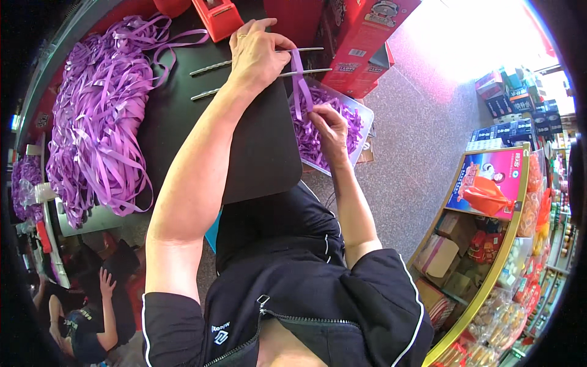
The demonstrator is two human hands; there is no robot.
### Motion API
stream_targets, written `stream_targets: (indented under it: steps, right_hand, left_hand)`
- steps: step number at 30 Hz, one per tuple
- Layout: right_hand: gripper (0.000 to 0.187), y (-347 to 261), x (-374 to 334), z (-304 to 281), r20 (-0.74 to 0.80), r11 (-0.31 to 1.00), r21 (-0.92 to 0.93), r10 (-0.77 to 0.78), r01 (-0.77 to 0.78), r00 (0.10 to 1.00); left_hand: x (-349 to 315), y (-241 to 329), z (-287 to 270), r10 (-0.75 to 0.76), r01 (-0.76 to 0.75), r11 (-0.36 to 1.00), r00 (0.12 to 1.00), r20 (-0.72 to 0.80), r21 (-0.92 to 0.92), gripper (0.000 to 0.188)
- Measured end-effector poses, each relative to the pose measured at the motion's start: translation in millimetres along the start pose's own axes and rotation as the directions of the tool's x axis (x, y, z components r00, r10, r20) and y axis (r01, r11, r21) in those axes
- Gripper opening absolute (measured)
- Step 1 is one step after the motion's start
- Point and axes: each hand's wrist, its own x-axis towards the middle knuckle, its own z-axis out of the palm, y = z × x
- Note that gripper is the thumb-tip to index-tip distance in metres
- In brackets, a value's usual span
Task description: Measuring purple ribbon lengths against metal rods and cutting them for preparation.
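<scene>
Two thin silver metal sticks [306, 72] with twisted ends lie side by side on the black tabletop [263, 153], their smooth tips past its right edge. Over them, my left hand [257, 54] pinches a purple ribbon [298, 76] near the upper stick; its fingertips are partly hidden. The ribbon hangs across both sticks. My right hand [331, 127] pinches its lower part between thumb and fingers. Just below the right hand stands a clear plastic bin [369, 116] holding many short purple ribbon pieces [315, 144].
A big heap of purple ribbon [101, 116] covers the table's left side. A red tape dispenser [219, 19] sits at the far edge. Red boxes [364, 43] stand beyond the bin. A glass display case [452, 244] is at right. Another person [92, 327] is at lower left.
</scene>
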Motion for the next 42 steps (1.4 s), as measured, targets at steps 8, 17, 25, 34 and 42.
stream_targets:
  steps: [8,17,25,34,42]
  right_hand:
    - [0.025,17.8,-55.0,-4.7,-0.047,0.964,0.037,0.265,-0.264,0.963]
    - [0.025,-32.3,-74.2,4.6,-0.085,0.851,-0.52,-0.133,0.07,0.987]
    - [0.014,-132.9,-56.2,17.3,0.131,0.704,-0.53,-0.482,0.472,0.866]
    - [0.029,-160.2,23.9,37.8,-0.034,0.889,0.036,-0.455,0.456,0.89]
    - [0.029,-158.3,0.7,23.0,0.053,0.957,0.112,-0.273,0.266,0.961]
  left_hand:
    - [-1.0,3.6,-3.3,-0.005,0.005,1.0,1.0,0.011,-0.006,0.018]
    - [-1.0,1.7,-3.9,-0.018,0.018,1.0,1.0,0.016,-0.012,0.018]
    - [-1.6,0.1,-2.9,-0.025,0.025,0.999,1.0,0.001,-0.025,0.019]
    - [-3.4,1.5,-4.2,-0.042,0.041,0.998,0.999,-0.01,-0.042,0.02]
    - [-3.7,4.5,-5.6,-0.064,0.064,0.998,0.998,0.013,-0.023,0.022]
